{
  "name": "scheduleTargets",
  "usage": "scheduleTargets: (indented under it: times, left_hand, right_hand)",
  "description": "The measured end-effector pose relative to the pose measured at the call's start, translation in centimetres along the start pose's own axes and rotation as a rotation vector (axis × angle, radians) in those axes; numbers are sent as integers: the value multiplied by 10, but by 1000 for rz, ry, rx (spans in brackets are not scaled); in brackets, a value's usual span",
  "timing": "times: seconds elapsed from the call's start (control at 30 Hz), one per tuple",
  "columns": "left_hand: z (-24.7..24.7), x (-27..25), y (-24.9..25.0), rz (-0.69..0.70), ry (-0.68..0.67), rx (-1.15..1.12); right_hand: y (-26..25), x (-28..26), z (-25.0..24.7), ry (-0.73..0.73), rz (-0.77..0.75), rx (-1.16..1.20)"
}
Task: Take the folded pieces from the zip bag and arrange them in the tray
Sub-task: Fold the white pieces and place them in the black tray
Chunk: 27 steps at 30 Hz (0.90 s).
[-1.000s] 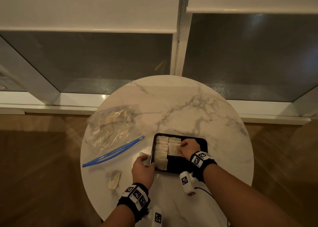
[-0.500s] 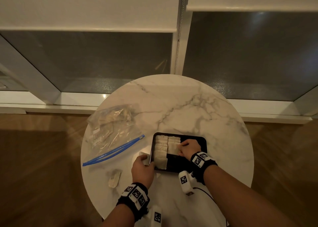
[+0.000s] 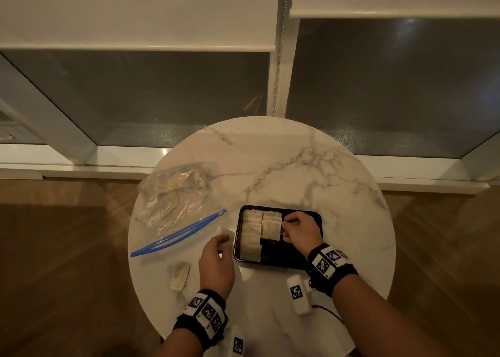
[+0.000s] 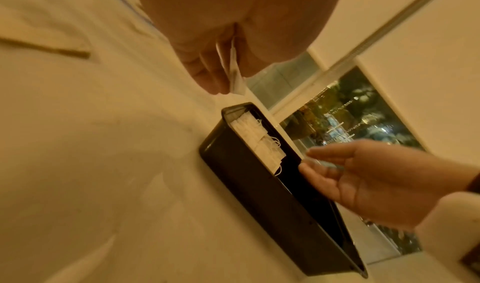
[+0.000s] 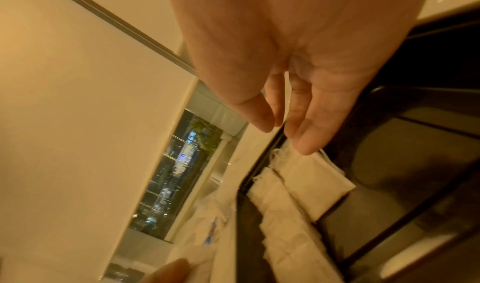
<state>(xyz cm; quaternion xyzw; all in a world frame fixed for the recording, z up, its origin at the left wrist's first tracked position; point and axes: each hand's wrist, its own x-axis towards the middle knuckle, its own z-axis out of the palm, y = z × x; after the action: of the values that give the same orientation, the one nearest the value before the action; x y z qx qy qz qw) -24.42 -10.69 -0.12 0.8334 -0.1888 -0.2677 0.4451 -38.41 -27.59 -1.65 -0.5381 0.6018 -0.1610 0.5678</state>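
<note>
Round and marble-patterned, the surface stands before a window with white blinds half drawn over dark glass; brown wood floor shows around it. With the black tray as the landmark: it sits on the near half of the surface, its long side toward the person. Inside it, folded pieces lie in a column along its left wall, and beside that column another folded piece lies toward the far wall. The rest of the tray floor is bare and dark.

The right hand is over the tray's middle, just right of that second column. Its fingers are loosely bent with the tips at the edge of the piece; the thumb is close to them, and a thin white string shows there, though I cannot tell whether it is pinched.

The left hand is just outside the tray's left wall, above the surface, pinching a white folded piece between thumb and fingers.

Farther left of the tray lies the clear zip bag, its blue zip strip facing the tray, with more pale pieces inside. One loose folded piece rests on the surface near the tray's near-left corner, beyond the left hand. Both wrists wear black bands with printed square markers.
</note>
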Motion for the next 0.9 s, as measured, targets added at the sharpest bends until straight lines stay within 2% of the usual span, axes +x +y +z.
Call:
scheduleTargets:
  times: [0.1,0.2,0.27,0.33,0.43,0.63,0.77,0.9]
  left_hand:
    - [-8,-7,4,61,-50,-38]
    - [-14,-17,14,83,-127,-145]
    - [-16,-21,19,81,-214,-172]
    - [-17,-22,22,66,-292,-160]
    - [-20,-21,26,53,-355,-128]
    - [-23,-21,38,-29,-321,-208]
    - [-20,-20,45,8,-265,-250]
    - [-20,-17,47,57,-264,-247]
  right_hand:
    - [-15,-31,-1,-110,-89,20]
    - [-25,-59,7,-296,-137,25]
    - [-25,-70,13,-397,-171,-19]
    - [-23,-75,15,-438,-237,-108]
    - [-21,-77,15,-403,-303,-162]
    - [-20,-80,9,-293,-189,90]
    - [-20,-87,1,-270,-189,120]
    - [-20,-93,-4,-308,-248,17]
